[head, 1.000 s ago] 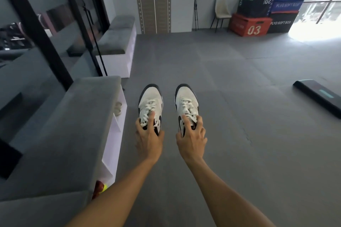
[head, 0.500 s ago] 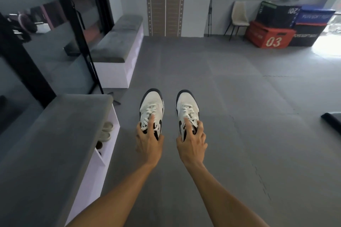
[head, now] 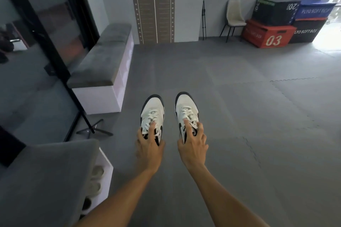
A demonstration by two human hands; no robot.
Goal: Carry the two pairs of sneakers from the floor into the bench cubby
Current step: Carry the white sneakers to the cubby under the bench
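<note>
Floor [head: 239, 116] mats, grey and wide, fill most of the room, and no other sneakers lie on the part that shows. Next in size is the near bench [head: 46, 180] at the lower left, with a soft grey top and a white cubby [head: 103, 177] open on its side. Some pale shoes [head: 96, 180] already sit inside that cubby, but they are blurry, so I cannot tell if they are the first pair. A second bench [head: 103, 61] stands farther off by the glass wall. Up in the air, in front of the person, are two white and black sneakers. The left hand [head: 149, 147] holds the left sneaker [head: 152, 114], with its fingers [head: 152, 129] closed over the laces. The right hand [head: 191, 145] holds the right sneaker [head: 186, 110] the same way. So this pair is picked up and on its way. I think the job left is to turn to the near bench, bend down, and slide both sneakers into the cubby.
</note>
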